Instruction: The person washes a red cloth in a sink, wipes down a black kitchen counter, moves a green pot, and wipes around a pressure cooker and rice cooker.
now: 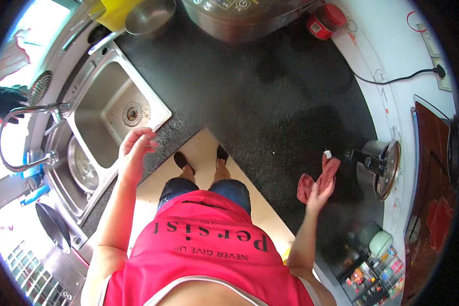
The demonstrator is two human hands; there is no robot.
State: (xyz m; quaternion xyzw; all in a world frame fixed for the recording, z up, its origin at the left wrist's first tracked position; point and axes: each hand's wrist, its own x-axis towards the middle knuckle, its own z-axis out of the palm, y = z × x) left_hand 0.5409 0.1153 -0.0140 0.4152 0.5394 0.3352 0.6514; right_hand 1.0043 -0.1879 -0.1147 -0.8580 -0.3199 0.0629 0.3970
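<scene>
My right hand (321,194) is closed on a reddish cloth (329,170), over the dark countertop (244,91) on the right. Part of the cloth hangs out to the left of the fingers, and a small white piece (327,154) shows at its upper end. Near the front corner of the stainless steel sink (160,114), my left hand (137,143) is raised with its fingers loosely bent and holds nothing.
A lidded pot (371,168) stands right of the cloth. A large steel appliance (233,26), a metal bowl (150,17) and a red-lidded jar (326,22) line the far side. The faucet (34,109) curves at left; a rack of small containers (378,271) stands lower right.
</scene>
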